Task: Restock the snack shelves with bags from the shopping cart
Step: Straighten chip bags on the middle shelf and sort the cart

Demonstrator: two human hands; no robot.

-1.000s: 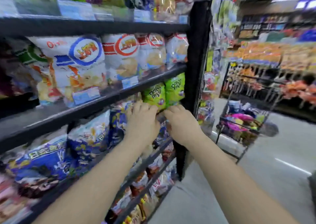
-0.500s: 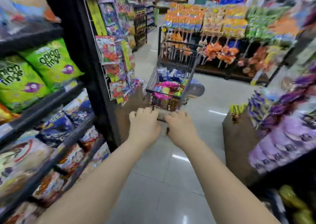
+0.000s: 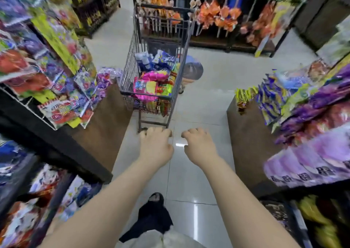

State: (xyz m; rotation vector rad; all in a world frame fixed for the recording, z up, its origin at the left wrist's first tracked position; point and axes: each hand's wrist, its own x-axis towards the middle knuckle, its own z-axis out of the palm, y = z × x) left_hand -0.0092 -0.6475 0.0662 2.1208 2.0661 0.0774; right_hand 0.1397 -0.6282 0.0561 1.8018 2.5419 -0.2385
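Our left hand and right hand hung empty, fingers loosely curled; the shopping cart held many bags, so restocking seemed unfinished.

Grey wire shopping cart upright in aisle, bright snack bags heaped inside, stocked snack shelves alongside
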